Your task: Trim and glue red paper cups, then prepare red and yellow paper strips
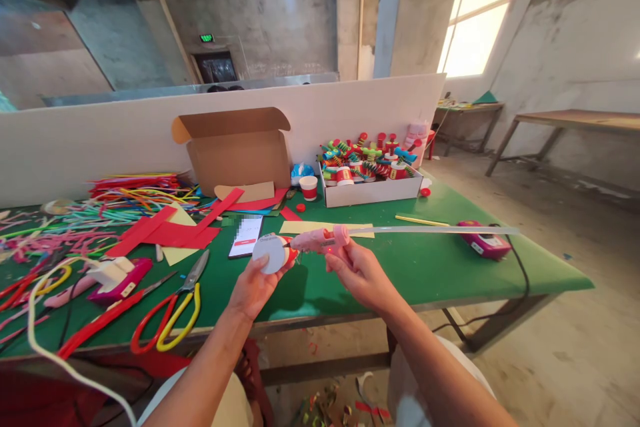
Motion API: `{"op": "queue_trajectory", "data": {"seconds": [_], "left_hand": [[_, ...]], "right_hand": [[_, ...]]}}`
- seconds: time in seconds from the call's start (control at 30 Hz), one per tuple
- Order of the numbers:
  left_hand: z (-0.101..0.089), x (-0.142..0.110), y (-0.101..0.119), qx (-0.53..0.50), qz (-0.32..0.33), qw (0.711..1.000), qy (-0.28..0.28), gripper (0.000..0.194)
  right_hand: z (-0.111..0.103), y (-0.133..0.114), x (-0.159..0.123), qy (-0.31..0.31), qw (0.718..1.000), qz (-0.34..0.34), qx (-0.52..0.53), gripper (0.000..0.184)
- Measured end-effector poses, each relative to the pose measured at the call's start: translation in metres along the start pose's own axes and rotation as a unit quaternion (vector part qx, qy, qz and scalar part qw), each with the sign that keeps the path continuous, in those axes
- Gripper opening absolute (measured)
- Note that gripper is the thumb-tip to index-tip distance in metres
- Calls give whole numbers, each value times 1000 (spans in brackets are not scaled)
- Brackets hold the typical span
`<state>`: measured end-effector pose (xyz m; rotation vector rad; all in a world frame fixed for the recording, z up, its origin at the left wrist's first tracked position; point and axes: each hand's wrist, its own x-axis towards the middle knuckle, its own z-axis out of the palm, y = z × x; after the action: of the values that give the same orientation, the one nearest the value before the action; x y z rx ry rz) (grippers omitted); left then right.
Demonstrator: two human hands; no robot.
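Observation:
My left hand (260,288) is closed on a red and white paper cup (273,255), tipped so that its pale round end faces me. The thumb presses on that flat disc. My right hand (361,273) grips a pink hot glue gun (320,240) by its handle, fingers wrapped round it. The gun's dark nozzle points left and meets the edge of the cup, though I cannot tell whether it touches. A long translucent glue stick (430,230) sticks out of the gun's back end to the right. Below both hands is the green tabletop (300,300).
Scissors (187,290), a red-handled knife (115,312) and a phone (246,236) lie to the left. Pipe cleaners (145,197) and red paper strips (165,230) spread behind. A white box (373,193) of finished cup figures, an upright cup (309,188) and a purple power strip (483,240) stand farther off.

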<state>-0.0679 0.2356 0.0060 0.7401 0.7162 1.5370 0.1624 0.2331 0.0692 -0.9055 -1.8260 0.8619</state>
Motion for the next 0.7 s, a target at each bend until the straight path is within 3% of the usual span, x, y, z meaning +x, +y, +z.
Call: {"op": "queue_trajectory", "data": {"seconds": [0.33,0.7], "left_hand": [[3,-2,1,-2,-5,1000,6,52],[5,-2,3,-15,-12,1000,17,50]], "right_hand": [[0,1,0,-3,1000,16,-5,29],[-1,0,0,0,1000,-15,-13,27]]}}
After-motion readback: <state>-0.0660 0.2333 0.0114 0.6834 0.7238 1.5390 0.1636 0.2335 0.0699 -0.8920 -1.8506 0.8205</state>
